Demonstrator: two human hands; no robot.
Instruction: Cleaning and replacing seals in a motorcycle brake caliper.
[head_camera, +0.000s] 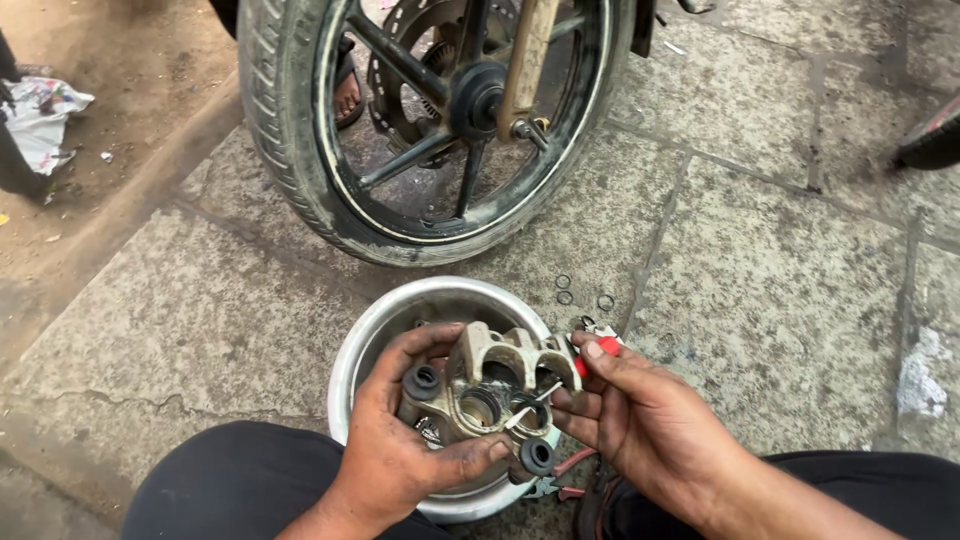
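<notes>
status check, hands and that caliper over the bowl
Left hand grips brake caliper over metal bowl. Right hand holds small screwdriver, tip in a piston bore. Nothing blocking.

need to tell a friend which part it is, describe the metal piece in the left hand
Below the motorcycle wheel sits a round metal bowl. Over it the left hand holds a grimy tan brake caliper, set apart by two round bores and black rubber boots.

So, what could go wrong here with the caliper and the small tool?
The tool tip sits inside a bore of the caliper; it might scratch the bore wall. The left hand looks greasy, so the caliper could slip into the bowl. The loose rings on the pavement may get lost.
</notes>
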